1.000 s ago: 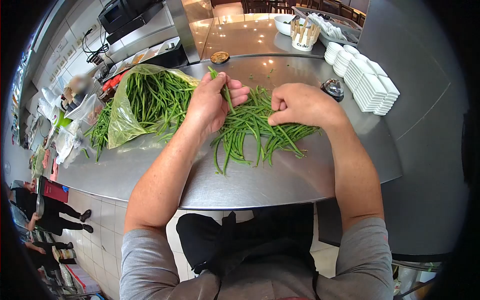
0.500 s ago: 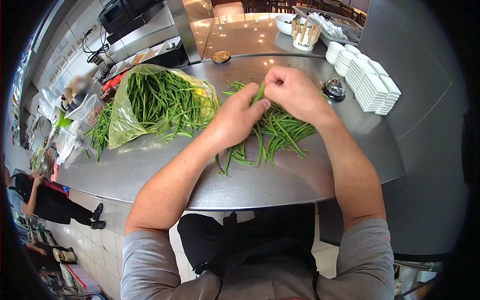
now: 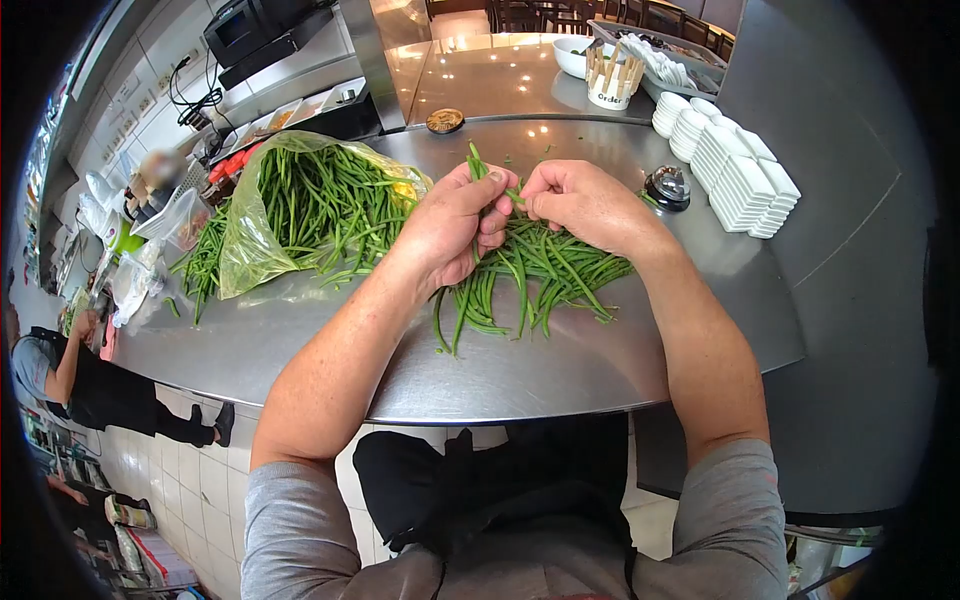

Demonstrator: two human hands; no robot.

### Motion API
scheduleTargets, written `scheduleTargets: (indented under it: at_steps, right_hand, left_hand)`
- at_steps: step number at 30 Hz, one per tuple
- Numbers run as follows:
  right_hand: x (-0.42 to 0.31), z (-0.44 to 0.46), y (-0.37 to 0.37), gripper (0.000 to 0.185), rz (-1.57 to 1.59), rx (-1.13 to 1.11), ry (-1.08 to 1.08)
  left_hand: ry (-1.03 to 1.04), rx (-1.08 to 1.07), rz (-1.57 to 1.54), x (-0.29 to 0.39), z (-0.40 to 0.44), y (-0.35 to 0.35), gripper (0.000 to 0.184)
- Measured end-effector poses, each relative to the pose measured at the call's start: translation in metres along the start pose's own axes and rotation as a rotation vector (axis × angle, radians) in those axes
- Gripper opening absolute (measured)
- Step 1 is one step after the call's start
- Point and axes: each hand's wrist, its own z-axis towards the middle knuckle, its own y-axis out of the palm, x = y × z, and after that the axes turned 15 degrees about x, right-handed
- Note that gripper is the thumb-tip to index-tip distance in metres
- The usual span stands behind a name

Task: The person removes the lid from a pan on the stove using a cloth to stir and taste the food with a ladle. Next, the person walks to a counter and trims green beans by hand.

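My left hand (image 3: 458, 222) is closed on green beans, whose tips stick up above the thumb. Close beside it, my right hand (image 3: 588, 205) pinches the end of a green bean between thumb and fingertips. Below both hands a loose pile of green beans (image 3: 545, 268) lies on the steel counter (image 3: 500, 375). To the left, a yellowish clear plastic bag (image 3: 247, 245) lies open on its side, full of green beans (image 3: 310, 205), some spilling out at its mouth and behind it.
Stacked white dishes (image 3: 735, 175), a call bell (image 3: 667, 188) and a cup of sticks (image 3: 612, 82) stand at the back right. A small round dish (image 3: 445, 121) sits at the back edge. Plastic containers (image 3: 183, 218) are far left. Another person (image 3: 100, 390) stands at lower left.
Compared with half a second ago, both hands have shifted slightly, the left one leftwards, and a bean end now shows between them. The other person at lower left has moved.
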Motion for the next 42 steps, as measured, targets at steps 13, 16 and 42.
scheduleTargets:
  at_steps: [13, 16, 42]
  right_hand:
    - [0.012, -0.002, 0.025, 0.027, -0.416, 0.0, -0.134]
    - [0.011, -0.001, 0.026, 0.023, -0.335, 0.073, -0.164]
    - [0.001, 0.002, 0.008, 0.02, -0.158, 0.159, -0.082]
  left_hand:
    - [0.181, 0.259, 0.073, 0.023, 0.016, -0.016, 0.021]
    - [0.515, 0.066, 0.823, 0.025, 0.005, -0.018, 0.02]
    - [0.742, 0.1, 1.309, 0.004, -0.008, -0.004, 0.02]
